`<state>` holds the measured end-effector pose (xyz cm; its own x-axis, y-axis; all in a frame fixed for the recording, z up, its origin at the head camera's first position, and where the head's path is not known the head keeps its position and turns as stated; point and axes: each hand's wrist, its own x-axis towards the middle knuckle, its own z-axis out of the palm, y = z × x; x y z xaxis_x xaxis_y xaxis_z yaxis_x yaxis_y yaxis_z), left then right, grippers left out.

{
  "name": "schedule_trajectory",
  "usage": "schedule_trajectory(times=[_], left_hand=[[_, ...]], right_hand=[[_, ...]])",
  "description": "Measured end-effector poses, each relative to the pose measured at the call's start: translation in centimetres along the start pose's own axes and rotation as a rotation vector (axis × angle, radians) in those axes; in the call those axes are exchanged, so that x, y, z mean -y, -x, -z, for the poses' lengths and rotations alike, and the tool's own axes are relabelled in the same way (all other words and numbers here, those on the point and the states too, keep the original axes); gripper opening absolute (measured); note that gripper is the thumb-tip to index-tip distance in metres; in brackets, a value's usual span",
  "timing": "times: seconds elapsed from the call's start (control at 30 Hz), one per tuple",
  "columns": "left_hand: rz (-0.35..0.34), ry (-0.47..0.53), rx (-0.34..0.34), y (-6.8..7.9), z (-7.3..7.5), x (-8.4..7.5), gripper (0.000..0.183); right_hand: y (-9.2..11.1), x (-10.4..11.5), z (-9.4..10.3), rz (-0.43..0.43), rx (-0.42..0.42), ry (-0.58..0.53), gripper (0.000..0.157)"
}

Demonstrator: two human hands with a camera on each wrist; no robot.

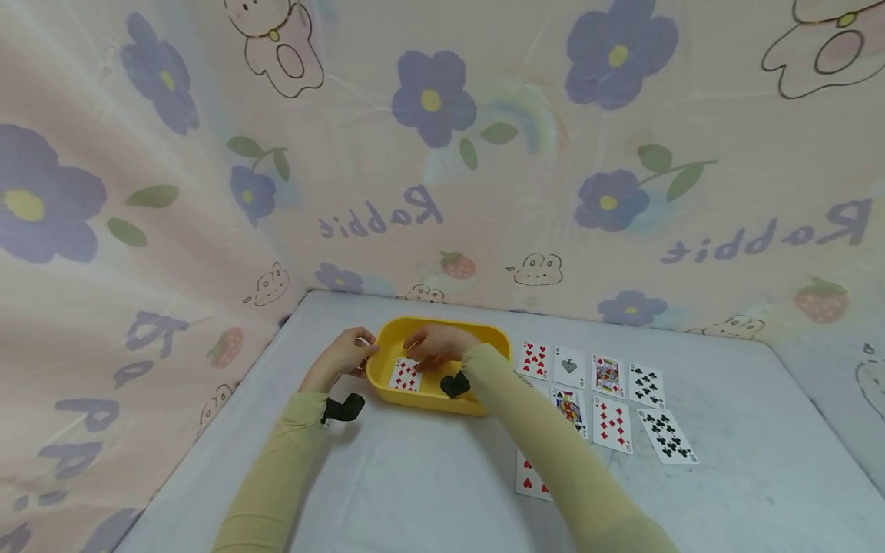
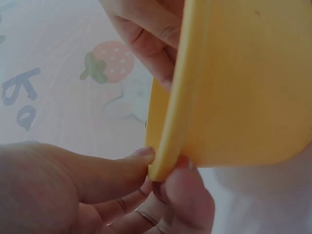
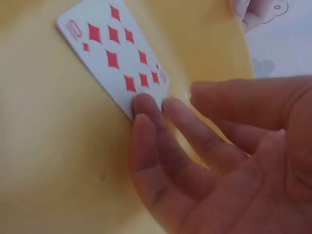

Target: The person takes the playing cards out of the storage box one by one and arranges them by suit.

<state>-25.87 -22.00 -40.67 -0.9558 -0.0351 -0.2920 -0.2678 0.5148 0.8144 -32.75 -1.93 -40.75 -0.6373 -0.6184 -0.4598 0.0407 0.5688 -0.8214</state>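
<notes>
A yellow plastic basin (image 1: 415, 398) stands on the table, and my left hand (image 1: 343, 355) pinches its left rim between thumb and fingers. Close up in the left wrist view, the thumb (image 2: 122, 173) lies against one side of the rim. Inside the basin lies a ten of diamonds (image 3: 114, 44), face up. My right hand (image 1: 439, 343) reaches into the basin from the right. Its fingertips touch the near end of the card, while the thumb (image 3: 234, 100) stays apart from it, beside the fingers.
Right of the basin, several playing cards lie face up in rows, among them an ace of spades (image 1: 569, 365), a diamond card (image 1: 612, 424) and a club card (image 1: 667, 436). A heart card (image 1: 528, 480) is partly hidden by the right sleeve (image 1: 553, 438). Patterned cloth (image 1: 484, 192) hangs behind the table.
</notes>
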Motion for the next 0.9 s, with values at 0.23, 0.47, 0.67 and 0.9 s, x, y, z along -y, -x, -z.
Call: schedule_trajectory(times=[0.23,0.47,0.67,0.9], left_hand=[[-0.012,-0.004,0.003,0.0,0.0,-0.1,0.019],[-0.011,-0.018,0.001,0.0,-0.1,0.0,0.019],[-0.017,-0.018,0.007,0.1,-0.1,-0.1,0.019],[-0.031,0.016,0.009,0.0,-0.1,0.3,0.018]], right_hand=[[0.4,-0.2,0.3,0.007,-0.001,0.063,0.034],[0.5,-0.6,0.7,-0.001,-0.007,0.124,0.031],[0.9,-0.8,1.1,-0.012,-0.013,0.122,0.028],[1.1,-1.4,1.7,-0.024,0.0,0.045,0.032]])
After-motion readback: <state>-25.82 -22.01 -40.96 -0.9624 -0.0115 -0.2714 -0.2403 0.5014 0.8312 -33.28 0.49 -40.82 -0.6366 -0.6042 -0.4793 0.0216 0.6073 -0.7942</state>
